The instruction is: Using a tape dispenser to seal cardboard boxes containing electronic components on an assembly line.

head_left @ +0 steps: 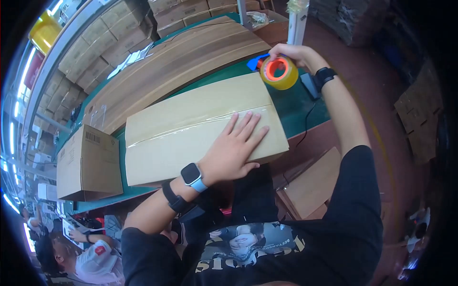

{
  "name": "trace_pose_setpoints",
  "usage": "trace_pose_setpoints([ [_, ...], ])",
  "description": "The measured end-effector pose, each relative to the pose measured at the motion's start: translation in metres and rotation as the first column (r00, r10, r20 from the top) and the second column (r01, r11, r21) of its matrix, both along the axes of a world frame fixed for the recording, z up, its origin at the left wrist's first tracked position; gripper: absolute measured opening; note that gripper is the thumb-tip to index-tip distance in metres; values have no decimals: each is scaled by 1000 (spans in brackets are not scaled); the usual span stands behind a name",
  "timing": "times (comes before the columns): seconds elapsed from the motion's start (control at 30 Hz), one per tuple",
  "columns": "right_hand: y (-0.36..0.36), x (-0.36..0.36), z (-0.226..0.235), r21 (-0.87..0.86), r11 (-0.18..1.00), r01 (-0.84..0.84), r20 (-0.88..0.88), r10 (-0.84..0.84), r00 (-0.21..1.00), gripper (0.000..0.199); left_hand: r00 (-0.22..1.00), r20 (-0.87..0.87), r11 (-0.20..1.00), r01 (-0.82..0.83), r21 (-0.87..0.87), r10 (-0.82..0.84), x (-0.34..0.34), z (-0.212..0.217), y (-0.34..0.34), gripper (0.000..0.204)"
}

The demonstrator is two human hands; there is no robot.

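Observation:
A large brown cardboard box lies in front of me, with clear tape along its top seam. My left hand rests flat on the lid's right part, fingers spread. Beyond the box's far right corner, my right hand is closed on a tape dispenser with a blue and red end. Its roll of yellow packing tape has an orange core. The grip itself is partly hidden behind the roll.
A second carton stands left of the box. A wood-grain board covers the back of the green table. A white post rises near my right hand. Stacked cartons line the back. Another person sits lower left.

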State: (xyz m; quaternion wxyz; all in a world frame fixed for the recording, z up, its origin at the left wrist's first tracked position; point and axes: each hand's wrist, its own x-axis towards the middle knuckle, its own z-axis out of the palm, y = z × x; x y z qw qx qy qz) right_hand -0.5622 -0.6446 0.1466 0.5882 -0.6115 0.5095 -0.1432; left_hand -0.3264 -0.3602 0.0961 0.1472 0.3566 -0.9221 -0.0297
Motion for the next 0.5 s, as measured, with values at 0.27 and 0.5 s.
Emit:
trace_pose_setpoints([
  [0.27, 13, -24, 5, -25, 994, -106, 32, 106, 994, 20, 999, -14, 1000, -29, 9, 29, -14, 5, -9, 87],
  [0.5, 22, -51, 2, -123, 990, 72, 140, -54, 989, 15, 998, -26, 997, -65, -33, 64, -17, -12, -31, 87],
])
